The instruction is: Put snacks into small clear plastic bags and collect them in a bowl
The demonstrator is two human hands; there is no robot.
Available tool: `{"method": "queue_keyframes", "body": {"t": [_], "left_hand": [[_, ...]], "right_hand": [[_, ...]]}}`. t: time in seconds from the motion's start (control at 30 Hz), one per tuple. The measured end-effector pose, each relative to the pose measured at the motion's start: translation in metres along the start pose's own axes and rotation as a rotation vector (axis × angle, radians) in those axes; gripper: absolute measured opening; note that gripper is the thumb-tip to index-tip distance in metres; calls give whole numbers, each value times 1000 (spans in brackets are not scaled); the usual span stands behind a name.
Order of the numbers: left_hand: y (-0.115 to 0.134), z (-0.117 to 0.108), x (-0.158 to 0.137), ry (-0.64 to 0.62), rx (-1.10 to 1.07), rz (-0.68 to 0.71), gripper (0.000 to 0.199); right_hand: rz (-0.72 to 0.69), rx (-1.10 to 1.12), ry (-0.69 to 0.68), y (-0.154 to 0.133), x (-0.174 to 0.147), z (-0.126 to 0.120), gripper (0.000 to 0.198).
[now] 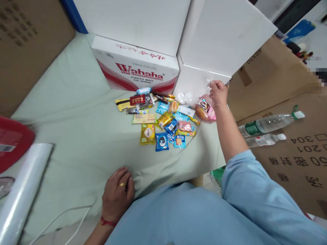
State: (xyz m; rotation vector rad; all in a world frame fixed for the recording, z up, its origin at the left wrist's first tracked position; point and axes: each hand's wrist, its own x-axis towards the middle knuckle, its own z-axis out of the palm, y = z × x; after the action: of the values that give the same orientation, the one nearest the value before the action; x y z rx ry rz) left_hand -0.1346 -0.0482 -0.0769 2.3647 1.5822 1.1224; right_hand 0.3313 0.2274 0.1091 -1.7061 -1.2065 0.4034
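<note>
My right hand [218,93] is raised at the back right, thumb and fingers pinched on a piece of clear plastic wrapping [208,83]. Below it lie whitish translucent crumpled bundles [188,98] and a pink round container [206,114] with packets in it. My left hand [119,192], wearing a ring and a red cord, rests on the pale green cloth [84,136] near the front edge, fingers loosely bent and holding nothing. Wrapped snacks are heaped mid-cloth, among them a blue packet [161,141], a yellow packet [147,134] and a red packet [137,99].
Behind the snacks stands a Wahaha water carton [138,69], with white boards [206,34] beside it. Two plastic bottles [268,124] lie on brown cardboard [293,163] at right. A shiny plastic roll [28,190] and a red object [15,143] are at left.
</note>
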Motion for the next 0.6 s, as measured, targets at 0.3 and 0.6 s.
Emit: {"method": "queue_keyframes", "body": {"t": [0.3, 0.6], "left_hand": [[58, -21, 54, 28, -464, -452, 17], [132, 46, 162, -156, -841, -301, 25]], "right_hand": [[556, 859, -264, 21, -209, 23, 48], [511, 877, -271, -1, -261, 28, 42]]}}
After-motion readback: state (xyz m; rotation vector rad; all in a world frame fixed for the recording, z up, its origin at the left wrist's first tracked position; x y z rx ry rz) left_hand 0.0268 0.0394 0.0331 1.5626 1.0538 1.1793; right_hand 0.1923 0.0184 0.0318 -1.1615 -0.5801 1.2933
